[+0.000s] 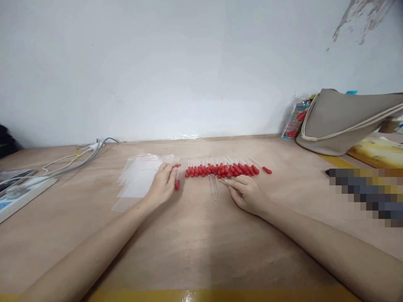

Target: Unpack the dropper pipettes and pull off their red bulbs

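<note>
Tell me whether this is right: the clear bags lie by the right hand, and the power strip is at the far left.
Wrong hand: the head view shows the clear bags by the left hand, not the right hand. The power strip is at the far left.

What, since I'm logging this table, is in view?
thin red-ended sticks: dozens, red and pale, centre row
thin clear rods: a few, transparent, in front of row
flat plastic bags: several, translucent, left of row
oblong plastic power strip: one, white, left edge
flexible cables: several, grey and white, left
flat object: one, dark, left edge
shapeless item: one, black, far left
soft drawstring bag: one, beige, right
clear plastic package: one, red contents, right
flat patterned package: one, yellow, right
pixelated object: one, dark, right
plastic tape: two strips, yellow, front and right
wooden tabletop: one, brown, below
wall: one, white, behind
left hand: one, bare, holding a red-ended stick
right hand: one, bare, by the rods, grip unclear
</note>
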The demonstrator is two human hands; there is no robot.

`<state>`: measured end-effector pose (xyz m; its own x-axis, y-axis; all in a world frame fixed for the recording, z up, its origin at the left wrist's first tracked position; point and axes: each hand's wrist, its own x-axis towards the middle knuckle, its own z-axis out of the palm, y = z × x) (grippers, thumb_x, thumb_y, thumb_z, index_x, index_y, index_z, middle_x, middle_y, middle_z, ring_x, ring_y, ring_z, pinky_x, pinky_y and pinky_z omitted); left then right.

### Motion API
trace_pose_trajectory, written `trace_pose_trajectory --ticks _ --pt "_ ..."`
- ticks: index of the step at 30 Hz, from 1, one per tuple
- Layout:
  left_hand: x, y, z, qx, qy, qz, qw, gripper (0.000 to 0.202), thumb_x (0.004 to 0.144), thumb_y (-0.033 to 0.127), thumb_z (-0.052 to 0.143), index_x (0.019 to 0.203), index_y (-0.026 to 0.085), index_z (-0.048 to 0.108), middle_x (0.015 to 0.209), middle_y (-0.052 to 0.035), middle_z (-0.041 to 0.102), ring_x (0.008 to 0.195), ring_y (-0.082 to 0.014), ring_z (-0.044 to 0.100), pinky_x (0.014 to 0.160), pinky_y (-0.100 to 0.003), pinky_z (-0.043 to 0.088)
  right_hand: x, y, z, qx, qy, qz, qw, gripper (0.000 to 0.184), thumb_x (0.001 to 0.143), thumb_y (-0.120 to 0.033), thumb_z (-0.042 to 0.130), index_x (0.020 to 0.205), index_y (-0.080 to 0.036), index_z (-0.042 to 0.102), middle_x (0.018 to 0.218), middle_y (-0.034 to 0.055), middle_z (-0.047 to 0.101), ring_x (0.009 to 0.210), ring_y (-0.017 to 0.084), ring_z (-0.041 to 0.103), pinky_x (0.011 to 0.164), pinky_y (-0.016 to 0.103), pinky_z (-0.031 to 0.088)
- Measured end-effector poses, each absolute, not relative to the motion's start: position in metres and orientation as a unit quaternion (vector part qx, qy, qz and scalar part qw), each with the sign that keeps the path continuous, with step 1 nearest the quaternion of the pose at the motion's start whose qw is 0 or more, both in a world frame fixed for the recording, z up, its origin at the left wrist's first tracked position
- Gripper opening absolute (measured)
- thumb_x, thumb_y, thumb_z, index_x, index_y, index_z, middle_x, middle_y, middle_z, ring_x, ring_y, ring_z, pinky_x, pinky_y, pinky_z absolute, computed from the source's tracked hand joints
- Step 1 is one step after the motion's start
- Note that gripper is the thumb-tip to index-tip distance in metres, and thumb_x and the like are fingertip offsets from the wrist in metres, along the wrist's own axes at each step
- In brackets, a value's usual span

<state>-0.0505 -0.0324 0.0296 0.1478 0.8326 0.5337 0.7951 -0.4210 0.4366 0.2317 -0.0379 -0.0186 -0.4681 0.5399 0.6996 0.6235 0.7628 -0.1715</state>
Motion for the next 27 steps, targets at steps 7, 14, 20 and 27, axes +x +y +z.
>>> trace_pose_trajectory --ticks 7,14,20,27 --pt "-0.078 -0.007 0.028 0.701 0.639 0.315 0.035 0.035 0.080 0.031 0.045 0.112 0.020 0.053 0.081 -0.0007 0.061 0.070 -0.0162 0.057 0.068 -0.028 0.044 0.223 -0.036 -0.020 -0.359 -0.856 -0.051 0.368 0.022 0.082 -0.013 0.043 0.092 -0.015 0.062 0.071 0.0053 0.059 0.070 0.017 0.054 0.064 0.029 0.044" --pt "-0.082 -0.006 0.023 0.698 0.656 0.288 0.009 0.025 0.075 0.032 0.050 0.097 0.021 0.055 0.080 -0.0005 0.064 0.064 -0.0157 0.057 0.062 -0.027 0.042 0.220 -0.022 -0.026 -0.366 -0.848 -0.063 0.379 0.020 0.081 -0.011 0.044 0.089 -0.016 0.062 0.076 0.0060 0.062 0.075 0.018 0.057 0.070 0.030 0.045" --pt "-0.081 -0.006 0.024 0.713 0.639 0.287 0.012 0.015 0.075 0.032 0.050 0.081 0.019 0.056 0.074 -0.0027 0.064 0.061 -0.0164 0.058 0.060 -0.028 0.043 0.216 -0.018 -0.029 -0.389 -0.836 -0.057 0.384 0.020 0.081 -0.013 0.044 0.087 -0.017 0.062 0.075 0.0059 0.061 0.075 0.018 0.057 0.070 0.030 0.045" --pt "-0.079 -0.008 0.025 0.713 0.643 0.280 0.012 0.021 0.075 0.037 0.052 0.081 0.018 0.057 0.074 -0.0042 0.064 0.062 -0.0178 0.060 0.062 -0.029 0.044 0.199 -0.035 -0.019 -0.415 -0.841 -0.017 0.347 0.017 0.083 -0.020 0.043 0.082 -0.014 0.059 0.070 0.0059 0.053 0.066 0.016 0.050 0.063 0.028 0.041"
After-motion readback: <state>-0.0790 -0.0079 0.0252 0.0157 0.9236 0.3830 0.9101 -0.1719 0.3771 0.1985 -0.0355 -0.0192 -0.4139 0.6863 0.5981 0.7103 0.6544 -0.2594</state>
